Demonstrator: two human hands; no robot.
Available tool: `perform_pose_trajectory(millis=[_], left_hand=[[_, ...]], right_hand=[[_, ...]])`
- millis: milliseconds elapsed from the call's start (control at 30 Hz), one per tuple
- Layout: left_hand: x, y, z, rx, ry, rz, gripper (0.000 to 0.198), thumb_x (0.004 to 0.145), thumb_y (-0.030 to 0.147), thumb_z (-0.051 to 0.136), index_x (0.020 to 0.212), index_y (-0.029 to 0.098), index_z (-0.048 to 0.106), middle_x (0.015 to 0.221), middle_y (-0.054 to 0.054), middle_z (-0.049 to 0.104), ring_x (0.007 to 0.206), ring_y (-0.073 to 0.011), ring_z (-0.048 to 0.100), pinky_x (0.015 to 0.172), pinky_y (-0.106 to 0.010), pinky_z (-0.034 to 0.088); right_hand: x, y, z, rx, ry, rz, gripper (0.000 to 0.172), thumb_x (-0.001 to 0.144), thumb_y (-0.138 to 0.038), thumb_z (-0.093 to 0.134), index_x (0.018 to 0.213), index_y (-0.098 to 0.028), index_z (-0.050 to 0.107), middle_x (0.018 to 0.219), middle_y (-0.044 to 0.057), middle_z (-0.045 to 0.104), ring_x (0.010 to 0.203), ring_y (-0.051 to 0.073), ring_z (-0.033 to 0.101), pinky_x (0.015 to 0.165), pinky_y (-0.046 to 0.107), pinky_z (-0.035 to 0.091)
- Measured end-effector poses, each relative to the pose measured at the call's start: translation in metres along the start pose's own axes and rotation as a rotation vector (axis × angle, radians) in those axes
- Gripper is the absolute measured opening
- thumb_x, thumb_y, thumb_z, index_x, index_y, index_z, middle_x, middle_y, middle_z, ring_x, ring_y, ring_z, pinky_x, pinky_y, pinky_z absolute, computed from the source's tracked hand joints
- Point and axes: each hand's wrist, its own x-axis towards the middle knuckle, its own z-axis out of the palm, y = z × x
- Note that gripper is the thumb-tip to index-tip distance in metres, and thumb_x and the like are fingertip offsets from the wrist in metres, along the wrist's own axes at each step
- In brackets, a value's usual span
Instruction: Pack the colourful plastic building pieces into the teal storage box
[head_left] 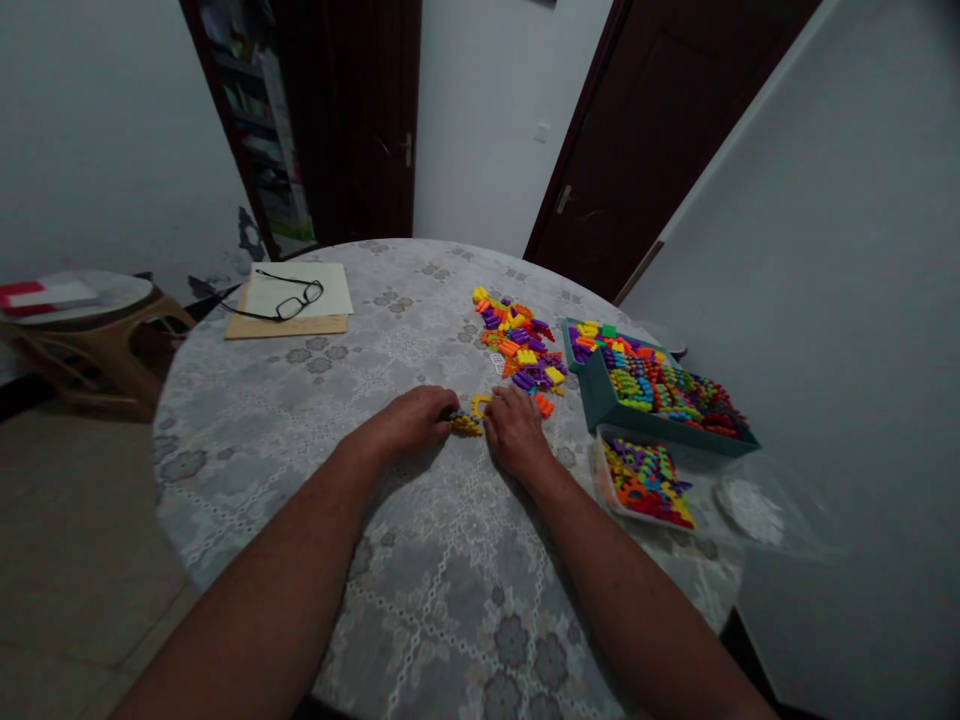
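**Q:** What is shown at the grip?
**A:** By the left hand [421, 418], a small yellow ridged plastic strip [466, 427] appears to be pinched, low over the round, grey-and-white floral-covered worktop [247, 430]. Beside it, a curved yellow plastic piece [478, 402] is met by the fingers of the right hand [516, 430]; whether that grip is closed cannot be told.

**Q:** Which step is in hand?
**A:** It is judged to be the fitting or adjusting of small pieces. For the next move, the strip would have to be held steady and the curved piece aligned with it.

**Q:** What is obscured?
**A:** The strip's left end is covered by fingers, and any joint is too small to be made out. Farther out, the near edge of the multicoloured plastic heap [517, 335] is partly hidden by the right hand. In the teal rectangular box [598, 397] and the clear plastic tub [604, 475], single pieces can hardly be separated by eye.
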Motion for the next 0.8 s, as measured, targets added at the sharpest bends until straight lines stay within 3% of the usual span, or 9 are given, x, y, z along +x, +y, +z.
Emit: perform_pose_trajectory(millis=[300, 467, 800], left_hand=[[0.001, -0.001, 0.001, -0.008, 0.023, -0.026, 0.018, 0.086, 0.023, 0.063, 0.100, 0.024, 0.075, 0.099, -0.008, 0.076, 0.090, -0.0254, 0.065, 0.081, -0.034, 0.046], [0.002, -0.002, 0.000, 0.013, 0.012, -0.013, 0.018, 0.087, 0.023, 0.061, 0.100, 0.025, 0.074, 0.101, -0.007, 0.076, 0.092, -0.0245, 0.067, 0.082, -0.032, 0.047], [0.003, 0.005, -0.009, -0.017, -0.002, -0.032, 0.016, 0.086, 0.028, 0.060, 0.098, 0.025, 0.070, 0.102, -0.008, 0.076, 0.095, -0.0269, 0.068, 0.085, -0.034, 0.048]], right_hand=[[-0.002, -0.007, 0.004, 0.118, 0.133, -0.061, 0.017, 0.109, -0.020, 0.050, 0.120, -0.019, 0.064, 0.147, 0.022, 0.063, 0.140, 0.032, 0.056, 0.121, 0.057, 0.042], [0.000, -0.011, 0.001, 0.189, 0.155, -0.061, 0.011, 0.107, -0.023, 0.058, 0.114, -0.021, 0.066, 0.137, 0.020, 0.068, 0.134, 0.032, 0.061, 0.116, 0.054, 0.050], [0.006, 0.001, -0.051, 0.175, 0.214, -0.035, 0.023, 0.104, -0.026, 0.067, 0.126, -0.021, 0.068, 0.129, 0.015, 0.072, 0.128, 0.029, 0.065, 0.115, 0.047, 0.053]])
